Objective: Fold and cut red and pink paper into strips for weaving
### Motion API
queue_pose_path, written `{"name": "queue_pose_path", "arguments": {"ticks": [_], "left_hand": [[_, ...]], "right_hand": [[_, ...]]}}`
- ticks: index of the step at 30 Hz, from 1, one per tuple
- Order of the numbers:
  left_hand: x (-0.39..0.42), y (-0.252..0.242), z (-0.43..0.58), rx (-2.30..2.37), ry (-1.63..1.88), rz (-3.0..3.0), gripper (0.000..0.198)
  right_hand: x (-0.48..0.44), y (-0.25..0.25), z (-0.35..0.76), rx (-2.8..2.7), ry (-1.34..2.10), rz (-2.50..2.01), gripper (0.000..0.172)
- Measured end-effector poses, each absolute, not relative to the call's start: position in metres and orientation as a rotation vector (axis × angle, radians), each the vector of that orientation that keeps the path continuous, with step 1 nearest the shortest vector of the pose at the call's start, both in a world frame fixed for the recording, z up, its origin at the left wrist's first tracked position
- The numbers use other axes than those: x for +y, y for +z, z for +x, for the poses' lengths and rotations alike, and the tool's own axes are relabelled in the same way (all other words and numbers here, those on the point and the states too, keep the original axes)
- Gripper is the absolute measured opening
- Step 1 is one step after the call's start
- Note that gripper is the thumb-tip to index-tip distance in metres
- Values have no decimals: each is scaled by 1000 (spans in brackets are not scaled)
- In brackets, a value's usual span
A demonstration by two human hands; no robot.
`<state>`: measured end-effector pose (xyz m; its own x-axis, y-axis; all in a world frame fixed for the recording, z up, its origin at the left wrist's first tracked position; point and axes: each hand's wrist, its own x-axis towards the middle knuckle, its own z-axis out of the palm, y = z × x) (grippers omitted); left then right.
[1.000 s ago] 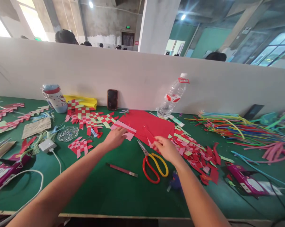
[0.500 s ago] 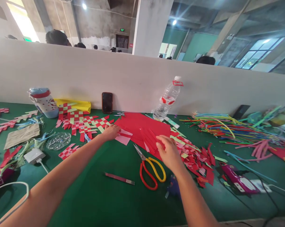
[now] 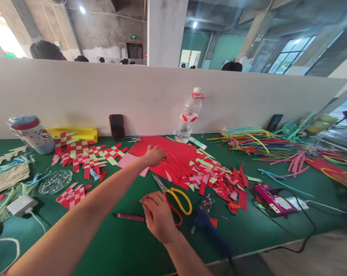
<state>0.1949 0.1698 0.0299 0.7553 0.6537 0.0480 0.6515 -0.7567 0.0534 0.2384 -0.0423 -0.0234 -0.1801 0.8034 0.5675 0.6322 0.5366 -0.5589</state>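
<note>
My left hand (image 3: 156, 155) is over the red paper sheets (image 3: 176, 145), its fingers curled down beside a bunch of narrow red paper strips (image 3: 175, 168). What its fingertips hold, if anything, is hidden. A pink paper sheet (image 3: 126, 160) lies partly under my left forearm. Lower down, my right hand (image 3: 158, 216) is closed, fingertips drawn together; I cannot make out anything in them. It partly covers the scissors (image 3: 179, 195), which have one red and one yellow handle. A slim pink pen-like tool (image 3: 130, 217) lies flat, its right end behind that hand.
Woven red, pink and green paper pieces (image 3: 81, 153) lie left, near a cup (image 3: 32, 134) and phone (image 3: 117, 127). A water bottle (image 3: 189, 117) stands behind the red sheets. Right are paper scraps (image 3: 219, 176), a blue glue gun (image 3: 208, 224), a purple power strip (image 3: 273, 199) and colored pipe cleaners (image 3: 248, 142).
My left hand has moved right from the pink sheet to above the red paper. My right hand has come down and left from the strips to the scissors. The view has shifted right.
</note>
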Motion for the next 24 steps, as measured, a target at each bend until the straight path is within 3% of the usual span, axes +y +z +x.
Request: {"name": "queue_pose_path", "arguments": {"ticks": [6,11,15,24], "left_hand": [[150,23,220,972,274,3047,34],[133,-2,192,813,127,3063,33],[130,-18,169,781,5,3011,44],[139,-17,135,899,2,2930,48]], "right_hand": [[-47,-26,239,-1902,237,-1146,24],[-48,-26,238,-1883,225,-1123,24],[-46,-28,239,-1873,204,-1125,25],[-37,-2,267,-1949,120,-1305,33]]}}
